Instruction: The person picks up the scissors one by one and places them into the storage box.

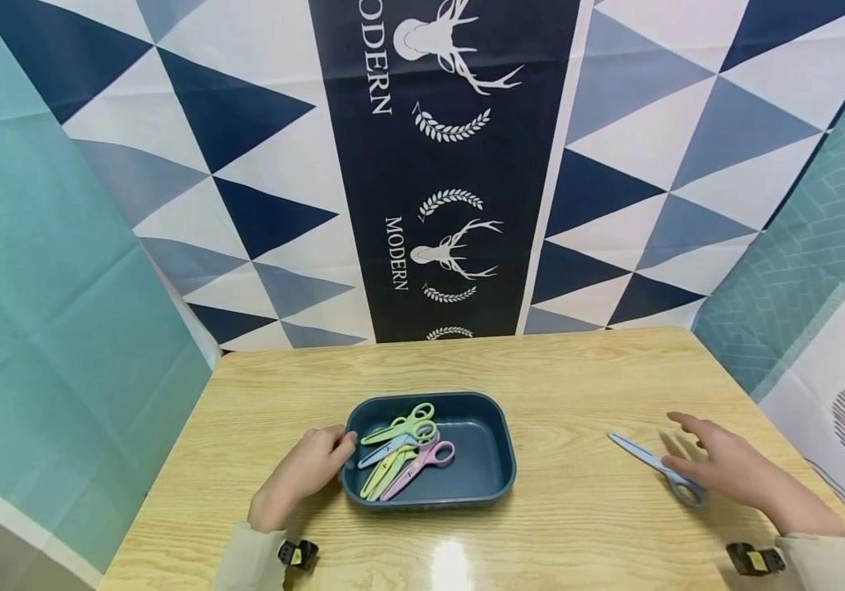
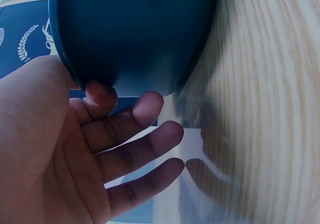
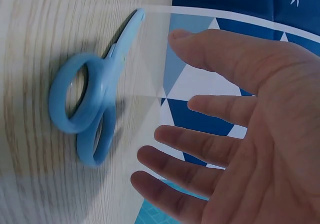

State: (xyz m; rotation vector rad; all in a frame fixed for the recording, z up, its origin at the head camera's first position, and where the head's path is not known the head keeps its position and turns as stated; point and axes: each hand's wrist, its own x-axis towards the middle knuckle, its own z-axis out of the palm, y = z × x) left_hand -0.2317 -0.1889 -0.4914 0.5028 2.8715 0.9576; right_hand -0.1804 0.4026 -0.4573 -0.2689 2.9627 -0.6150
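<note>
A dark blue rectangular bin (image 1: 477, 455) stands on the table, its left end gripped by my left hand (image 1: 304, 468). In the left wrist view, thumb and index finger (image 2: 101, 95) pinch the rim while the other fingers spread below it. Inside, piled on the left, lie several children's scissors: green scissors (image 1: 415, 428), light blue scissors (image 1: 393, 449), yellowish ones (image 1: 381, 474) and pink scissors (image 1: 413, 470). Another pair of light blue scissors (image 3: 111, 79) lies on the table at right. My right hand (image 1: 740, 472) hovers beside its handles, fingers apart, holding nothing.
The wood-grain table (image 1: 563, 377) reaches back to a wall cloth (image 1: 452, 164) with deer heads and triangles. A teal cloth (image 1: 61, 287) hangs on the left side. Small black devices sit on both wrists.
</note>
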